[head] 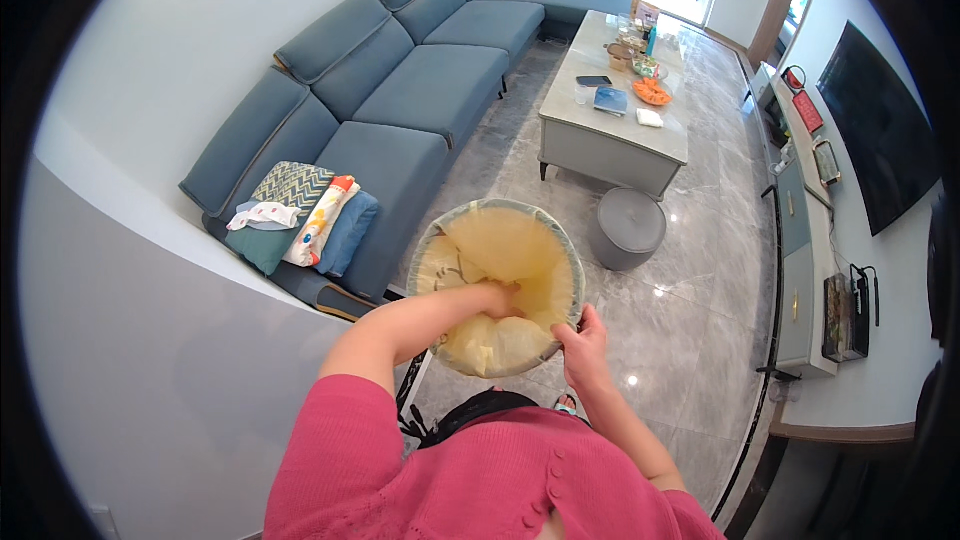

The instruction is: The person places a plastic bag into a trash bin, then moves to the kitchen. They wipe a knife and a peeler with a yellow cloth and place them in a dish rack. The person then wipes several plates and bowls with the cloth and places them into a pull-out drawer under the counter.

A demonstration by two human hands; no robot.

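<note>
A round trash bin (579,281) with a translucent yellow plastic bag (517,240) lining it is in front of my body. The bag is folded over the bin's rim and bulges loosely on the near side. My left hand (504,298) reaches down inside the bag, its fingers near the lining; part of the hand blends into the yellow plastic, and whether it grips the film is unclear. At the right side of the rim, my right hand (583,341) holds the bin's edge, thumb on the bag and fingers outside.
A grey round pouf (628,229) sits on the marble floor beyond the bin. Behind it stands a coffee table (570,116) bearing an orange dish (651,91), a phone (594,81) and containers. A blue sofa (390,157) lines the left wall; a TV cabinet (796,300) runs along the right.
</note>
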